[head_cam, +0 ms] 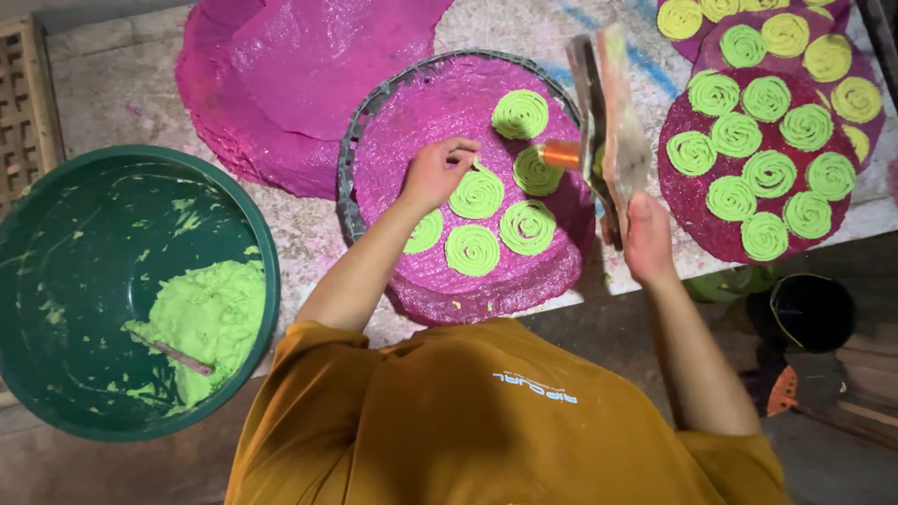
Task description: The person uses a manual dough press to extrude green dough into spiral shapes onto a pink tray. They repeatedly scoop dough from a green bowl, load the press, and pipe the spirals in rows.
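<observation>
At roughly 3 o'clock from the left hand (436, 172), whose fingertips pinch a green dough spiral (477, 194) on the pink mat (440, 112), the right hand (646, 238) grips the upright wooden press (606, 131), its brass nozzle (561, 154) pointing toward 9 o'clock.

One cam only, head-worn, looking nearly straight down over the person's shoulders at the table (112, 84). Close range: near table edge runs mid-frame, far edge cut off at top. No 2nd view to overlap.
</observation>
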